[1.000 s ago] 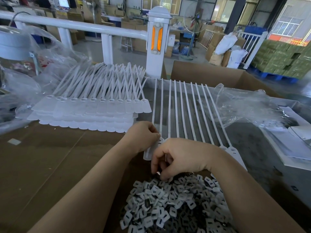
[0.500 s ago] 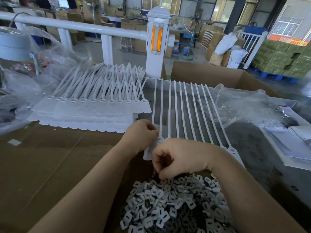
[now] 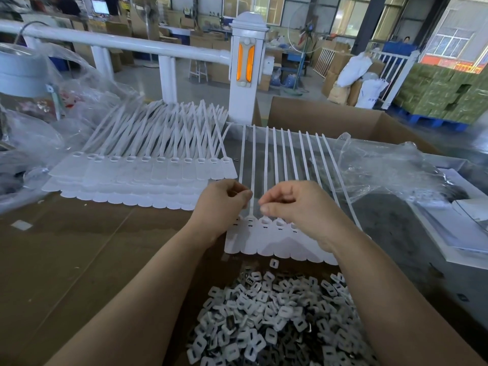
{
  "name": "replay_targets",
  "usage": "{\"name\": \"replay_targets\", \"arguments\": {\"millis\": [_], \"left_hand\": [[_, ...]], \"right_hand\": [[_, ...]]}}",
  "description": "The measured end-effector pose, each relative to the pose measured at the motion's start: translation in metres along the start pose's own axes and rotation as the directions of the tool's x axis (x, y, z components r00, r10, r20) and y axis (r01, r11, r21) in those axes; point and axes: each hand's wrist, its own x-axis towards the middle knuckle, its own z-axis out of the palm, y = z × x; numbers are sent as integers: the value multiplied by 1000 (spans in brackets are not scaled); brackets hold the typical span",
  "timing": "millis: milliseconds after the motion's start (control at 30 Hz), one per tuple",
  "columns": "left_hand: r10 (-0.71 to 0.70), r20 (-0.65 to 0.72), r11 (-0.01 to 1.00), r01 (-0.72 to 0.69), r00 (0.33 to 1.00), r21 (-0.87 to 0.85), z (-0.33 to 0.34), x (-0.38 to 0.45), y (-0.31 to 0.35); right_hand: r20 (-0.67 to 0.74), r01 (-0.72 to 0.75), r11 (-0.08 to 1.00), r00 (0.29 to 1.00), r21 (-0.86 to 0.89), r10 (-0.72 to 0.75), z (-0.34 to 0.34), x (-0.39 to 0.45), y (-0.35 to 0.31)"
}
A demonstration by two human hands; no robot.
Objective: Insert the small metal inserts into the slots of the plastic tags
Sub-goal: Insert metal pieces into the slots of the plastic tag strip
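A row of white plastic tags (image 3: 266, 245) lies flat in front of me, slotted heads near me and long straps running away. My left hand (image 3: 223, 200) hovers over the row's left end, fingers curled, fingertips pinching a strap (image 3: 250, 165). Just right of it, my right hand (image 3: 293, 206) is above the tag heads with thumb and forefinger pressed together; the small insert between them is barely visible. A heap of small grey-white inserts (image 3: 277, 315) fills the space below the tags, between my forearms.
A layered stack of tags (image 3: 148, 175) sits at the left on the brown cardboard surface (image 3: 79, 260). Crumpled clear plastic bags (image 3: 380, 170) lie at right and far left. An open carton (image 3: 330, 120) and a white railing post (image 3: 244, 75) stand behind.
My right hand has lifted from the insert heap up over the tag heads. The left hand has shifted slightly up the strap, and the slotted heads now show below both hands.
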Motion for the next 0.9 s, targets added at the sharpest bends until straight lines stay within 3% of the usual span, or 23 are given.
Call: {"name": "replay_targets", "arguments": {"millis": [100,200,400,667,900], "left_hand": [[13,82,992,-2,997,-129,0,-1,3],[34,154,978,-1,988,-209,-1,-3,6],[97,190,967,-48,977,-249,-2,-6,9],[124,176,969,-80,977,-235,-1,-5,8],[125,136,984,-104,983,-147,2,-6,9]], "right_hand": [[-175,-23,996,984,88,39,2,4,6],[-256,-33,991,965,127,64,1,6,9],[-239,4,992,971,125,26,2,6,10],[-223,-62,978,969,199,107,-1,8,10],[-230,-80,997,970,10,80,1,5,7]]}}
